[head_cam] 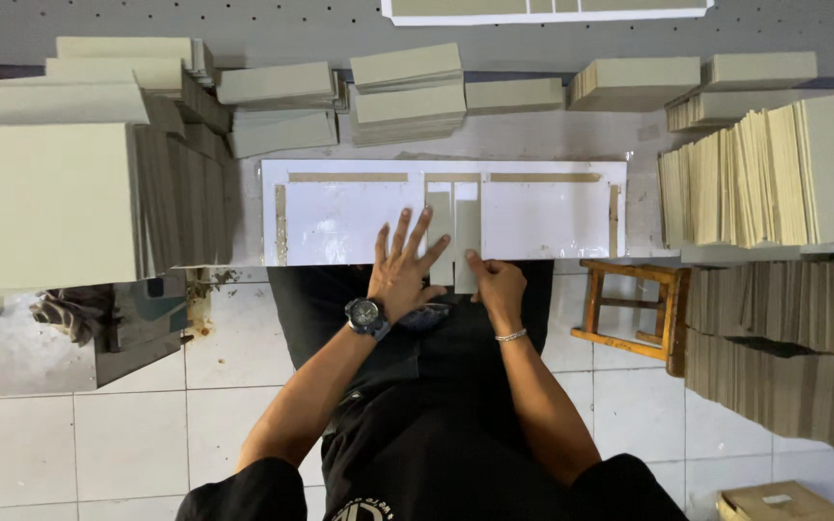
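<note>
A long white sheet (542, 217) lies on the work table, with grey cardboard strips along its edges. Two narrow grey board strips (456, 232) sit side by side at its middle. My left hand (403, 270), with a dark wristwatch, lies flat with fingers spread on the sheet just left of the strips. My right hand (494, 280), with a thin bracelet, pinches the near end of the right strip at the sheet's front edge.
Stacks of grey boards (407, 92) line the table's back edge. A tall pile (45, 203) stands at the left and upright rows of boards (764, 174) at the right. A wooden stool (634, 309) stands on the tiled floor at the right, a cardboard box (784, 502) below it.
</note>
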